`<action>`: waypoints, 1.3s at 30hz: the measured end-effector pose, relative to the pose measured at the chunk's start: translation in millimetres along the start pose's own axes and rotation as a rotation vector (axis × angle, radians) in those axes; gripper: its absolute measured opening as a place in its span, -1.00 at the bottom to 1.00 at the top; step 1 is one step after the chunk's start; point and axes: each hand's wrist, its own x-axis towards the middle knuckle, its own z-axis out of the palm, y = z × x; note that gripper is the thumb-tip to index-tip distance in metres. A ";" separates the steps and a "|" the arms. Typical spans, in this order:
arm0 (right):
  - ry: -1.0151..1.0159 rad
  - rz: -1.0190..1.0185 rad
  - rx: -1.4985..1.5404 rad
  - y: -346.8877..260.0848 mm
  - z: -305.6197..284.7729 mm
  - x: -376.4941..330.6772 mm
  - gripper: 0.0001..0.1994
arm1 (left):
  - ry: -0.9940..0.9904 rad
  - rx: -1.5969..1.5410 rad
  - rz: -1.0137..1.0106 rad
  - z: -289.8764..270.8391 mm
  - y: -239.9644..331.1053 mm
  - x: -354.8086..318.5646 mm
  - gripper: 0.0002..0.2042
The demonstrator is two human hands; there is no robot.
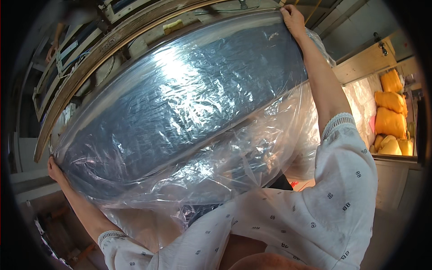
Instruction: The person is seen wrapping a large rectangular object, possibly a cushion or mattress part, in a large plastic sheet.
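A long dark grey panel (180, 103) wrapped in clear plastic film (234, 166) fills the middle of the view, its long axis running from lower left up to upper right. The left hand (55, 171) grips its lower-left end; the right hand (292, 20) clasps the upper-right corner. Behind it runs a curved wooden frame (90, 58). Stuffed yellow sacks (390, 121) are stacked at the far right.
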 end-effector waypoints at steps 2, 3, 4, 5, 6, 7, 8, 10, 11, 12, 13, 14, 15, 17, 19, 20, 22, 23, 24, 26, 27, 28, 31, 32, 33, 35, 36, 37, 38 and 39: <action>-0.015 0.077 -0.067 -9.9 -2.3 0.2 -0.63 | 0.037 0.054 -0.031 0.4 2.6 -3.4 -0.62; -0.030 0.143 -0.023 -15.6 -1.8 0.0 -0.60 | 0.072 0.103 -0.055 0.4 4.0 -5.4 -0.62; -0.029 0.140 -0.026 -14.1 -2.3 0.2 -0.60 | 0.072 0.098 -0.057 2.8 6.2 -5.0 -0.62; 0.058 0.104 -0.154 -12.5 -3.2 -0.9 -0.60 | 0.087 0.112 -0.082 5.3 8.6 -4.7 -0.62; 0.145 0.067 -0.282 -11.1 -4.2 -0.8 -0.60 | 0.103 0.126 -0.108 8.2 10.7 -5.1 -0.62; 0.145 0.064 -0.276 -13.6 -1.6 -0.5 -0.60 | 0.109 0.128 -0.109 3.2 4.6 -3.0 -0.62; 0.168 0.090 -0.282 -15.9 0.9 -0.7 -0.58 | 0.110 0.124 -0.089 -3.5 -1.6 -2.0 -0.62; 0.197 0.118 -0.297 -16.8 4.1 0.9 -0.57 | 0.104 0.112 -0.066 -9.8 -5.6 -4.1 -0.62; 0.226 0.118 -0.269 -11.6 2.3 1.3 -0.59 | 0.128 0.056 -0.080 -4.8 1.1 -6.6 -0.63; 0.254 0.117 -0.241 -6.0 -0.1 1.9 -0.61 | 0.151 0.000 -0.096 0.8 8.6 -7.7 -0.64; 0.259 0.119 -0.246 -1.6 -0.2 2.9 -0.61 | 0.146 -0.006 -0.093 -2.1 10.4 -6.9 -0.64; 0.270 0.108 -0.182 3.3 -0.4 3.6 -0.62 | 0.143 -0.216 -0.254 -4.2 8.7 -7.5 -0.64; 0.281 0.096 -0.118 8.3 -1.6 4.7 -0.62 | 0.137 -0.426 -0.416 -3.4 6.7 -7.9 -0.63; 0.276 0.102 -0.090 18.5 -0.7 10.9 -0.62 | 0.189 -0.400 -0.383 -8.8 -5.1 -3.2 -0.62; 0.269 0.109 -0.049 21.3 4.7 12.7 -0.61 | 0.251 -0.381 -0.316 -25.4 -24.9 8.4 -0.61; 0.274 0.112 -0.043 18.4 5.2 12.8 -0.58 | 0.255 -0.381 -0.313 -31.8 -30.1 12.5 -0.61; 0.295 0.116 -0.034 14.0 6.3 15.9 -0.56 | 0.185 -0.237 -0.364 -41.2 -32.2 21.5 -0.62; 0.285 0.109 -0.095 15.3 -0.8 15.2 -0.53 | 0.164 -0.255 -0.353 -26.2 -22.1 16.2 -0.62; 0.275 0.106 -0.155 16.7 -7.0 11.8 -0.51 | -0.004 -0.225 -0.358 -11.3 -14.5 2.8 -0.63; 0.335 0.076 -0.215 -15.2 1.2 0.1 -0.61 | -0.145 -0.189 -0.339 -12.4 -0.9 -13.0 -0.63; 0.270 -0.003 -0.258 -44.1 -3.9 -6.9 -0.66 | -0.181 -0.070 -0.218 -20.9 -4.0 -18.8 -0.61; 0.211 -0.079 -0.312 -67.3 -17.5 -14.6 -0.71 | -0.223 0.042 -0.091 -27.2 -1.9 -20.1 -0.59; -0.194 -0.268 -0.318 -105.6 -39.3 -56.2 -0.76 | -0.109 -0.134 -0.104 -118.8 -10.3 -4.4 -0.56; -0.291 -0.315 -0.311 -116.6 -50.7 -77.7 -0.77 | -0.071 -0.031 -0.158 -135.1 -3.8 -6.0 -0.56; -0.330 -0.357 -0.260 -128.2 -64.2 -96.6 -0.73 | -0.030 0.075 -0.208 -152.1 5.5 -8.8 -0.55; -0.378 -0.392 -0.184 -151.5 -73.2 -130.6 -0.68 | 0.022 0.207 -0.253 -194.3 2.9 -18.3 -0.55; -0.398 -0.447 -0.206 -163.9 -76.3 -145.7 -0.62 | 0.086 0.620 -0.212 -220.0 -3.7 -22.1 -0.55; -0.420 -0.491 -0.259 -168.4 -80.1 -154.1 -0.56 | 0.127 1.012 -0.156 -200.7 26.4 -35.9 -0.55; -0.422 -0.473 -0.273 -168.2 -82.3 -160.1 -0.56 | 0.112 1.007 -0.138 -162.4 58.1 -51.6 -0.55; -0.448 -0.464 -0.294 -165.8 -83.3 -165.1 -0.54 | -0.091 1.104 0.014 -135.5 118.7 -76.1 -0.56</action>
